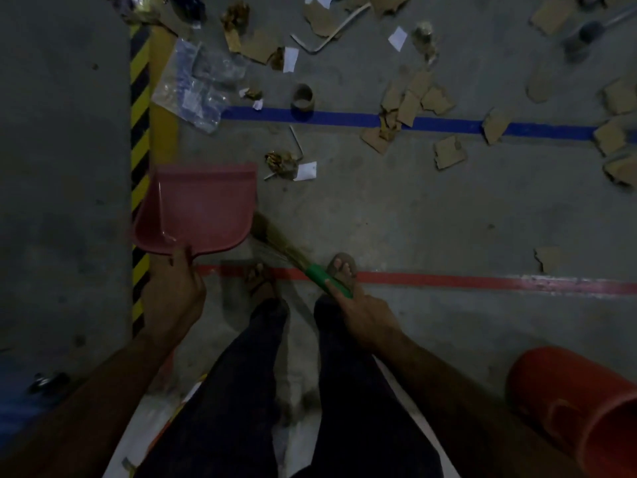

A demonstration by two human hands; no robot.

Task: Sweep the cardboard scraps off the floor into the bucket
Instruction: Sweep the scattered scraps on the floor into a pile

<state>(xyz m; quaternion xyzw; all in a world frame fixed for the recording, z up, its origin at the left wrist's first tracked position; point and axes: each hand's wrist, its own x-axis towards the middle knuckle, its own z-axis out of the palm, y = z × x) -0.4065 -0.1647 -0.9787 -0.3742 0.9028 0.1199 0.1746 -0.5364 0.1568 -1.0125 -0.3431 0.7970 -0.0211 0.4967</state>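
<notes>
The person stands at the red floor line with tools in hand and nothing yet gathered, so the step in hand looks like the approach before the first sweep. The left hand (174, 291) grips the rear edge of a pink plastic dustpan (200, 208), fingers curled round it, and holds the pan clear of the floor with its inside bare. The right hand (362, 315) is wrapped round the green-taped handle of a straw broom (327, 279), forefinger laid along the tape; the bristles slant away toward the dustpan's near corner, and their tips are too dim to make out.

The torn brown cardboard scraps (413, 101) lie scattered ahead across the grey concrete floor (396, 219), mostly on and beyond the blue tape line (344, 117), mixed with white paper bits and a clear plastic bag (196, 84). The orange plastic bucket (579, 412) stands behind and to the person's right, well apart from the scraps.

The next move probably calls for stepping forward, setting the dustpan's lip flat on the floor beside the nearest scraps, and drawing the broom toward it. The carry back to the bucket will need the pan kept level.
</notes>
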